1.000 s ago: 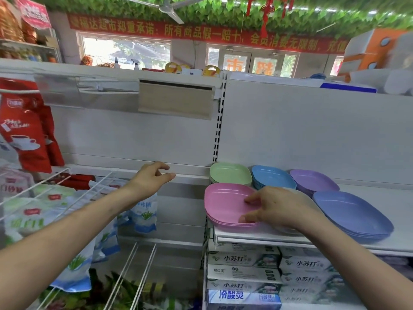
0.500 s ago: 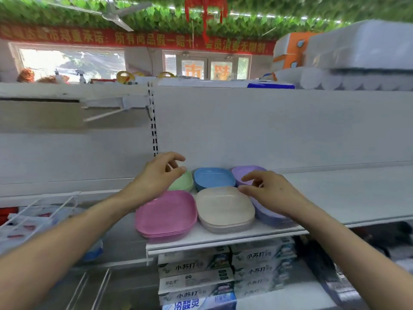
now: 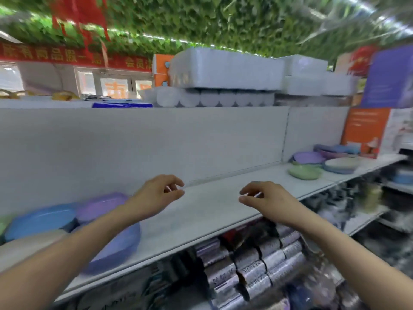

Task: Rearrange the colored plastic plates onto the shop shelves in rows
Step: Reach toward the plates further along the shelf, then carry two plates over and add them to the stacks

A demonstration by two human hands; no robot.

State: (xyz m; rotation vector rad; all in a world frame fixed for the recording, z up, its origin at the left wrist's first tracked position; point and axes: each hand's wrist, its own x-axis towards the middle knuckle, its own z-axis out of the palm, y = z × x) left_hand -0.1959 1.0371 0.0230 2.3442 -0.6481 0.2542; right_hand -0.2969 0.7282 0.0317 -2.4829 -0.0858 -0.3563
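Observation:
My left hand (image 3: 156, 195) and my right hand (image 3: 266, 200) hover side by side over a bare stretch of the white shelf (image 3: 212, 211), fingers curled and apart, holding nothing. At the left end lie arranged plates: a blue plate (image 3: 40, 220), a purple plate (image 3: 100, 206), a periwinkle stack (image 3: 118, 247) partly under my left forearm, and a beige plate (image 3: 26, 247). Far right on the same shelf sits another group: a green plate (image 3: 305, 172), a purple plate (image 3: 309, 157), and a beige plate on a blue stack (image 3: 342, 165). The view is blurred.
White paper-roll packs (image 3: 223, 72) sit on top of the shelf unit. An orange box (image 3: 364, 130) stands at the far right behind the plates. Packaged goods (image 3: 250, 265) fill the shelf below. A white back panel (image 3: 156, 142) rises behind the shelf.
The view has swung right. Both hands have left the plates at the left and now hang over the bare middle of the shelf; a second group of plates has come into view at the right.

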